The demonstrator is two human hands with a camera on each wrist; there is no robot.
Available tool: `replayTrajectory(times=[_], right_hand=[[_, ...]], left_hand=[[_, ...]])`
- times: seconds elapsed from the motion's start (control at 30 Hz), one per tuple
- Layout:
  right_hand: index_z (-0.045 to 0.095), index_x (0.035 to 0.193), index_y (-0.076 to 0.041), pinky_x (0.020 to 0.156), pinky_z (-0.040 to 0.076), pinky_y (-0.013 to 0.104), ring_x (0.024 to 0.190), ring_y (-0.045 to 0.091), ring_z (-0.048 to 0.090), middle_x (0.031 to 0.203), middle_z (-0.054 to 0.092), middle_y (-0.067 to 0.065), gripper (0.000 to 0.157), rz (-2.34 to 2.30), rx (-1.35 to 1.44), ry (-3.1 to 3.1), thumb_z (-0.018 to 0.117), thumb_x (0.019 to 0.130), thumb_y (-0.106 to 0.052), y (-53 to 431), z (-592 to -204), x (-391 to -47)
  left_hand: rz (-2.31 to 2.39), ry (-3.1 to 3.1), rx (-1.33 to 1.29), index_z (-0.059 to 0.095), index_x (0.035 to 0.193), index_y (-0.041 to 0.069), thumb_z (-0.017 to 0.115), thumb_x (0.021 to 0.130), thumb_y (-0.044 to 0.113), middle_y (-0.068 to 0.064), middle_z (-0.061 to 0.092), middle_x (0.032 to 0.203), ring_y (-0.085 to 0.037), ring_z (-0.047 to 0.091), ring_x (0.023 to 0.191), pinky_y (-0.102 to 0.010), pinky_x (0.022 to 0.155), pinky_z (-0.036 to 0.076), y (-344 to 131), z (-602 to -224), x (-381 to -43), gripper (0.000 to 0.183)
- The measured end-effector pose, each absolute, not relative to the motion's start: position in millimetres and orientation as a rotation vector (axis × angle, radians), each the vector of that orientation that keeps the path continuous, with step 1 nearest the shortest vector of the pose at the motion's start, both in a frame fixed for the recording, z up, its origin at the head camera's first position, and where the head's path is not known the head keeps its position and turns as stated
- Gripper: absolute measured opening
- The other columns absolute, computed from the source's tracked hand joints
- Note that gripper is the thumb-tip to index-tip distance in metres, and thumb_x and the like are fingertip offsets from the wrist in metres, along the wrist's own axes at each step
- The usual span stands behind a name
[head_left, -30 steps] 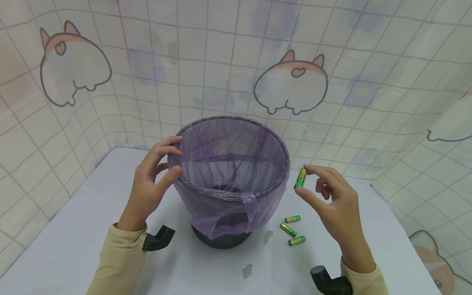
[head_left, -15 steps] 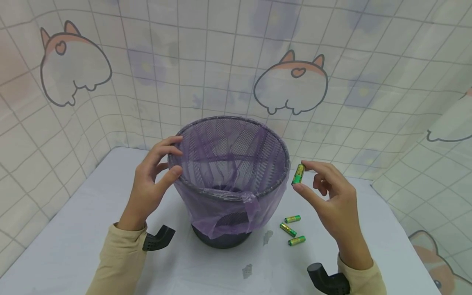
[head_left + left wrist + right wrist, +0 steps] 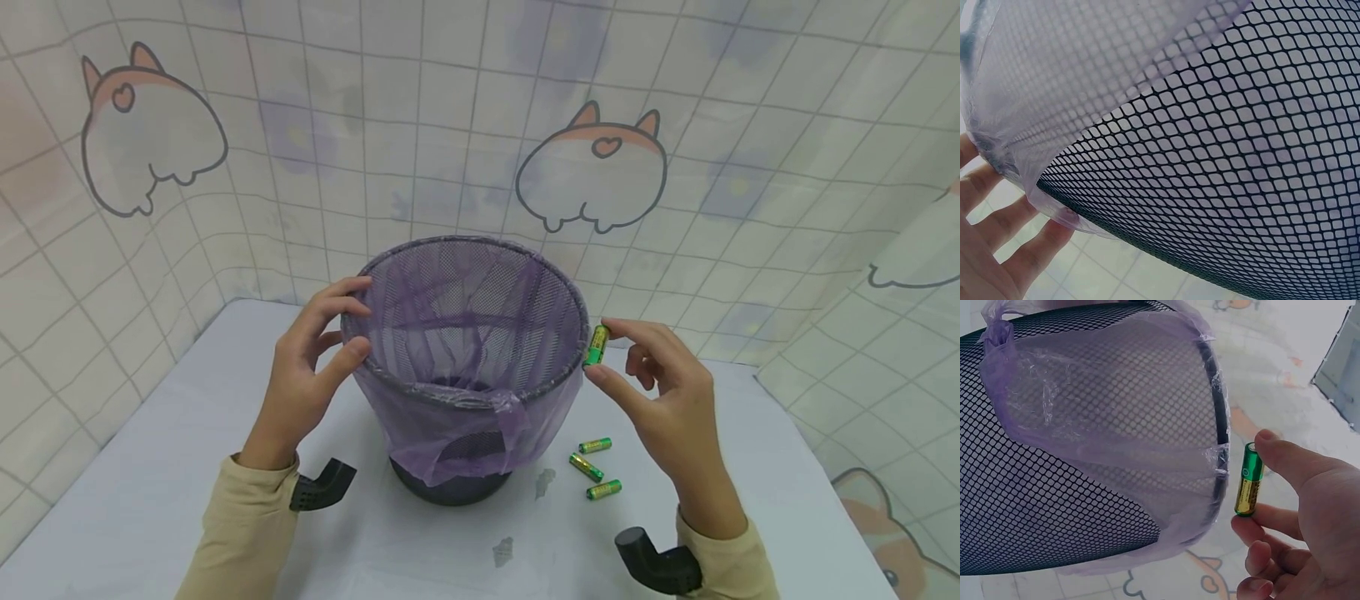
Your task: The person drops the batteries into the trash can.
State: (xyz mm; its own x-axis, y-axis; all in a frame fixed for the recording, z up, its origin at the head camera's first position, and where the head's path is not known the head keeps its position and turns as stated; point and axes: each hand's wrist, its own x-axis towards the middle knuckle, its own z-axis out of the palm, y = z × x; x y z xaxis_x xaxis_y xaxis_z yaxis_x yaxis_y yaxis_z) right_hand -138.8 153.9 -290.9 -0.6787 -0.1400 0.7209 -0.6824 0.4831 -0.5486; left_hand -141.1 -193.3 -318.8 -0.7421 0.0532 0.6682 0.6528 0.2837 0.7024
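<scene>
A black mesh wastebasket (image 3: pixel 465 450) lined with a purple plastic bag (image 3: pixel 420 425) stands upright on the white table. My left hand (image 3: pixel 303 375) holds its rim at the left, fingers over the edge and thumb on the front side; the left wrist view shows several fingers (image 3: pixel 1007 222) against the bagged rim. With thumb and a finger at its two ends, my right hand (image 3: pixel 671 400) pinches a green and gold battery (image 3: pixel 597 345) just beside the right rim. In the right wrist view that battery (image 3: pixel 1249 480) appears close to the rim, with a small gap.
Three similar batteries lie on the table right of the basket: an upper one (image 3: pixel 595 446), a middle one (image 3: pixel 586 467) and a lower one (image 3: pixel 603 490). Grey patches (image 3: pixel 502 551) mark the tabletop (image 3: pixel 360 550). A patterned curtain (image 3: pixel 442 125) hangs behind and at both sides.
My right hand has moved left and slightly up with the battery, closer to the basket's rim. The left hand, basket and loose batteries have stayed put.
</scene>
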Motion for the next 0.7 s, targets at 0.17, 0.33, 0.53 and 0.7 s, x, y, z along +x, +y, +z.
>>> replayTrajectory(times=[0.17,0.33,0.53,0.7], right_hand=[[0.067,0.120,-0.008,0.062,0.034,0.019,0.075,0.008,0.042,0.093,0.054,-0.009,0.051,1.145,0.684,-2.134,0.080,0.072,0.001,151.7,-289.6,-139.5],[0.067,0.119,-0.009,0.062,0.033,0.020,0.074,0.010,0.041,0.093,0.055,-0.008,0.050,1.152,0.696,-2.129,0.080,0.072,0.000,148.9,-287.6,-141.0],[0.067,0.120,-0.010,0.062,0.034,0.020,0.075,0.007,0.041,0.095,0.056,-0.009,0.048,1.143,0.700,-2.142,0.080,0.073,-0.003,145.6,-286.8,-143.3],[0.067,0.120,-0.011,0.061,0.034,0.020,0.075,0.007,0.042,0.095,0.056,-0.008,0.048,1.136,0.709,-2.163,0.079,0.075,-0.003,143.7,-286.6,-144.9]], left_hand=[[-1.487,-2.027,-0.630,0.057,0.117,0.001,0.057,0.090,0.006,-0.004,0.048,0.146,-0.019,0.040,0.139,-0.024,0.094,0.044,-193.0,-319.9,-141.9,0.027],[-1.494,-2.025,-0.629,0.056,0.117,0.000,0.058,0.090,0.006,-0.004,0.048,0.146,-0.021,0.040,0.139,-0.025,0.094,0.045,-193.7,-321.1,-143.3,0.028],[-1.503,-2.035,-0.615,0.056,0.117,0.000,0.058,0.088,0.005,-0.001,0.048,0.146,-0.020,0.040,0.140,-0.024,0.094,0.044,-194.5,-320.4,-142.4,0.029],[-1.512,-2.033,-0.616,0.056,0.118,0.000,0.058,0.088,0.006,-0.001,0.047,0.146,-0.020,0.040,0.140,-0.024,0.094,0.044,-193.7,-319.1,-141.8,0.030]])
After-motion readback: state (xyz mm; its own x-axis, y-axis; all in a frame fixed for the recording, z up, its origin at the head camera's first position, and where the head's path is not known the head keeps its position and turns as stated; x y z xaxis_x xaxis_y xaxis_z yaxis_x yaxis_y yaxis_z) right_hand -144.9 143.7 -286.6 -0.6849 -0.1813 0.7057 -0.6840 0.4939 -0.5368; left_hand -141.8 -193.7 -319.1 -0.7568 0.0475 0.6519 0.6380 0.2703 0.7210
